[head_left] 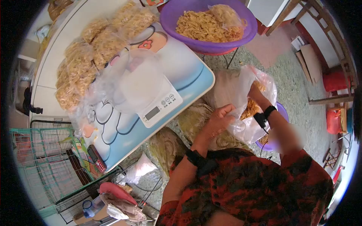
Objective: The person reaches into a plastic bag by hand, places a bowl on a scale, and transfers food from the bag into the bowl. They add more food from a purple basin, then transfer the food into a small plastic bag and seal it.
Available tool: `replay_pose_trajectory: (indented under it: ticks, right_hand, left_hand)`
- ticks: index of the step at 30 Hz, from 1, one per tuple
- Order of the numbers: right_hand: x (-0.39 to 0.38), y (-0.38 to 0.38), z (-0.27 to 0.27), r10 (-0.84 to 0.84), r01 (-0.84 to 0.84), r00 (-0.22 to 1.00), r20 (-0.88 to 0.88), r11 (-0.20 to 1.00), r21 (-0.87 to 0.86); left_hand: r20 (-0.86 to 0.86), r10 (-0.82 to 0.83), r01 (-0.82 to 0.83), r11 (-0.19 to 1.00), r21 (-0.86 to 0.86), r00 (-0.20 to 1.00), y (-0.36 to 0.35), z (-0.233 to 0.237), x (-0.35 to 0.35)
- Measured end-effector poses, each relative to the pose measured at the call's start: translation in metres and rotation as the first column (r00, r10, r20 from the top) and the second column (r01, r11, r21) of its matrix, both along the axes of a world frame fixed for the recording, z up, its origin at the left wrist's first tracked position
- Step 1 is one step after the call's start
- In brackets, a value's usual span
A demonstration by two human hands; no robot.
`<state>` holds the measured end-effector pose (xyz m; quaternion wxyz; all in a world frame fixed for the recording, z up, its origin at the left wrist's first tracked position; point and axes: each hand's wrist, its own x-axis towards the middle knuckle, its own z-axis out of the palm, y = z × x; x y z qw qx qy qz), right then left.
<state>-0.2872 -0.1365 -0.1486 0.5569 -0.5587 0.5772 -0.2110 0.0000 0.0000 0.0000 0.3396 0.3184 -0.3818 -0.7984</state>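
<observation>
A large translucent plastic bag [229,87] rests near my lap, its mouth held apart. My left hand [221,117] pinches the near edge of that bag, with thumb and fingers closed on the film. My right hand [257,94] reaches down into the mouth, close to the yellow-orange dried pieces [250,110] inside. Its fingertips are hidden by the bag and the pieces, so what they hold cannot be seen. On the table beside me stands a white kitchen scale [154,113] with a crumpled clear bag [113,88] lying about its left side.
Several filled clear bags [77,69] lie along the table's far left. A purple basin [169,22] of pale dried pieces stands beyond the table corner; another purple basin [282,113] sits below my right arm. A mobile phone [97,158] lies at the table's near edge [151,136].
</observation>
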Motion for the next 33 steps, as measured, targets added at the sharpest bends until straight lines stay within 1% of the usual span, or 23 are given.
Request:
replay_pose_trajectory:
  ticks: [1,2,3,4,5,6,8,11,14,17,20,22,24,26,30,31,32,33]
  right_hand:
    - [0.007,0.005,0.009,0.121,-0.131,0.986,-0.11,0.988,-0.084]
    - [0.015,0.009,0.017,0.226,-0.265,0.947,-0.229,0.952,-0.154]
    - [0.008,0.012,0.033,0.361,-0.445,0.853,-0.378,0.88,-0.165]
    - [0.011,0.016,0.033,0.47,-0.603,0.734,-0.49,0.784,-0.151]
    - [0.012,0.019,0.033,0.547,-0.738,0.598,-0.586,0.662,-0.135]
    - [0.01,0.017,0.032,0.542,-0.774,0.551,-0.635,0.616,-0.146]
    - [0.009,-0.001,0.027,0.451,-0.759,0.564,-0.692,0.614,-0.218]
    - [-0.003,-0.033,0.018,0.212,-0.634,0.649,-0.731,0.681,-0.366]
    - [-0.013,-0.047,0.01,0.051,-0.571,0.642,-0.765,0.697,-0.433]
    - [-0.014,-0.048,-0.001,-0.023,-0.565,0.629,-0.777,0.673,-0.477]
    - [-0.005,-0.055,-0.016,-0.039,-0.604,0.628,-0.778,0.606,-0.518]
    - [-0.002,-0.058,-0.022,-0.052,-0.609,0.632,-0.773,0.584,-0.538]
    - [-0.003,-0.057,-0.023,-0.076,-0.56,0.636,-0.768,0.638,-0.528]
    - [-0.001,-0.045,-0.008,-0.107,-0.457,0.627,-0.771,0.752,-0.476]
    - [0.019,-0.019,0.053,-0.144,-0.231,0.603,-0.785,0.91,-0.344]
    - [0.021,-0.009,0.054,-0.151,-0.168,0.595,-0.79,0.937,-0.306]
    - [0.025,0.014,0.053,-0.363,-0.227,0.71,-0.603,0.693,-0.684]
    - [0.027,0.033,0.051,-0.301,-0.182,0.772,-0.56,0.74,-0.648]
  left_hand:
    - [0.028,-0.009,0.011,0.999,-0.044,1.0,-0.001,0.002,0.001]
    - [0.058,-0.017,0.022,0.996,-0.087,0.998,-0.002,0.004,0.002]
    - [-0.025,0.005,-0.007,0.998,-0.065,1.0,-0.001,0.009,-0.002]
    - [-0.067,0.026,-0.029,0.999,-0.034,0.997,0.004,0.011,-0.002]
    - [-0.108,0.046,-0.047,0.999,-0.007,0.993,0.004,0.011,-0.001]
    - [-0.049,0.038,-0.04,0.998,-0.04,0.998,0.001,0.015,0.005]
    - [0.05,0.022,-0.017,0.995,-0.1,0.999,-0.003,0.019,0.01]
    - [-0.203,0.133,-0.118,0.989,0.085,0.97,0.005,0.007,0.005]
    - [-0.18,0.202,-0.18,0.975,0.131,0.963,0.006,0.011,0.009]
    - [-0.205,0.319,-0.288,0.942,0.17,0.925,0.006,0.011,0.003]
    - [-0.222,0.377,-0.338,0.921,0.195,0.899,0.004,0.025,0.003]
    - [-0.213,0.401,-0.361,0.91,0.204,0.891,0.003,0.013,0.004]
    - [-0.204,0.412,-0.366,0.902,0.23,0.888,0.004,0.008,0.004]
    - [-0.194,0.418,-0.362,0.893,0.269,0.887,0.003,0.016,0.006]
    - [-0.239,0.416,-0.359,0.9,0.246,0.878,0.003,0.015,0.006]
    - [-0.247,0.415,-0.354,0.899,0.257,0.876,0.002,0.015,0.007]
    - [-0.256,0.414,-0.348,0.899,0.266,0.874,0.002,0.015,0.007]
    - [-0.239,0.422,-0.359,0.895,0.266,0.875,0.002,0.018,0.006]
